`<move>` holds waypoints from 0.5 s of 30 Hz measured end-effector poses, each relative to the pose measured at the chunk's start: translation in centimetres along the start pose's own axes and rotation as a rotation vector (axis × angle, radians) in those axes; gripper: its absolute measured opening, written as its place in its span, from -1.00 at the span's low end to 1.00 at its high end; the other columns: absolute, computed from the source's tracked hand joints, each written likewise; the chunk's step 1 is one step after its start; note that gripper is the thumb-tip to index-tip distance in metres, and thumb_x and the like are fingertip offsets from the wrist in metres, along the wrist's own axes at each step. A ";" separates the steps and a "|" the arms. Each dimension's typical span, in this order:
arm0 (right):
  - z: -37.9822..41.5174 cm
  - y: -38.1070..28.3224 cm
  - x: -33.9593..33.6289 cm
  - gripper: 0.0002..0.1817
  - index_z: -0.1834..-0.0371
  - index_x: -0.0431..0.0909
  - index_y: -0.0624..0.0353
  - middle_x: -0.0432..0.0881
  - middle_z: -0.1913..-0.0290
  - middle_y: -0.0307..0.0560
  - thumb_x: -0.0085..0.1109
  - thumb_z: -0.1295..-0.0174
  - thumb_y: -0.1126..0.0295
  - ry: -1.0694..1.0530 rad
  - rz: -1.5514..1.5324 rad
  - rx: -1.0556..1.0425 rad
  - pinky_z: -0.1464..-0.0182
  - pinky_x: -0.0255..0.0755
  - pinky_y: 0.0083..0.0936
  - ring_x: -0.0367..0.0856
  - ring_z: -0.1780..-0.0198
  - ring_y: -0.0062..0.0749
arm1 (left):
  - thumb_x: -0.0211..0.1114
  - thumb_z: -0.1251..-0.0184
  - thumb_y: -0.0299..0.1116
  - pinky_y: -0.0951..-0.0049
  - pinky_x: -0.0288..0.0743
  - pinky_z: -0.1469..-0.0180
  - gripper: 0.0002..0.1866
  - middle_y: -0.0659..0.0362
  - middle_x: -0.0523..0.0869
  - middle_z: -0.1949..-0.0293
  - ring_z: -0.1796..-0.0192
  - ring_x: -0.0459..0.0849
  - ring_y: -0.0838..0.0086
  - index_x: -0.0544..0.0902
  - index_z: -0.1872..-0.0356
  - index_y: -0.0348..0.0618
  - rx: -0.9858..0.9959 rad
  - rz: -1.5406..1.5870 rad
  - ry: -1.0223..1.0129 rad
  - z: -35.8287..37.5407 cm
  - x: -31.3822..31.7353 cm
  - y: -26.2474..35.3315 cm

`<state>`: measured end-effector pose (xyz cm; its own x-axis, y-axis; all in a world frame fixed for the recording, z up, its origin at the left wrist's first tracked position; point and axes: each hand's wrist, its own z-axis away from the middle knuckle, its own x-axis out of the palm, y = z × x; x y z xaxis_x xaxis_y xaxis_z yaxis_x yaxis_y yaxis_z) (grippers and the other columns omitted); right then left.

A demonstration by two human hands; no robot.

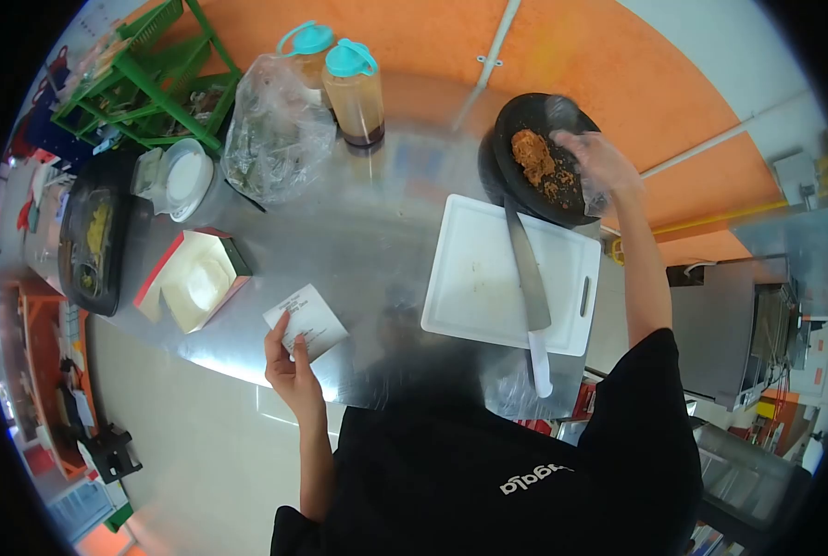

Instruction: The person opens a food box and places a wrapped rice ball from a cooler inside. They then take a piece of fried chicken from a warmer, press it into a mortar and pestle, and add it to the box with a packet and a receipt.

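Steel bench (377,232) against orange wall. Left hand (292,371): fingers pinch paper slip (307,320) at bench edge. Right hand (601,162), plastic-gloved, fingers loosely curled over black bowl (525,199) beside cutting board (479,278) bearing knife (529,283).

left hand (292,366) holds slip (307,321) | right hand (599,159), maybe gloved, at mortar (525,190)

White lettering (535,478) stands on the person's black shirt (488,482), seen upside down and mirrored from this camera; it looks like "gaga" or something close, but cannot be made out for certain. The paper slip (307,321) at the near edge of the table (377,232) bears dark printed lines too small to read.
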<state>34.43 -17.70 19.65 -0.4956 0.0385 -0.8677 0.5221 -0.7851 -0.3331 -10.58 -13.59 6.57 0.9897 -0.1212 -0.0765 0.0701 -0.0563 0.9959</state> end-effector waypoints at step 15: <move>-3.9 4.7 8.2 -0.33 -0.21 0.50 0.27 0.63 0.00 0.33 0.12 -0.29 -0.11 0.226 0.091 -0.067 -0.15 0.42 -0.16 0.60 -0.09 0.11 | 0.07 -0.37 -0.64 0.45 0.45 -0.18 -0.64 0.09 0.60 -0.07 -0.08 0.58 0.45 0.54 -0.17 -0.35 -0.072 0.093 0.040 0.1 -0.7 -1.2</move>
<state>35.54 -18.62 9.49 -0.2807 0.1123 -0.9532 0.6063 -0.7491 -0.2668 -11.40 -13.52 5.46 0.9964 -0.0831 0.0168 -0.0148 0.0245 0.9996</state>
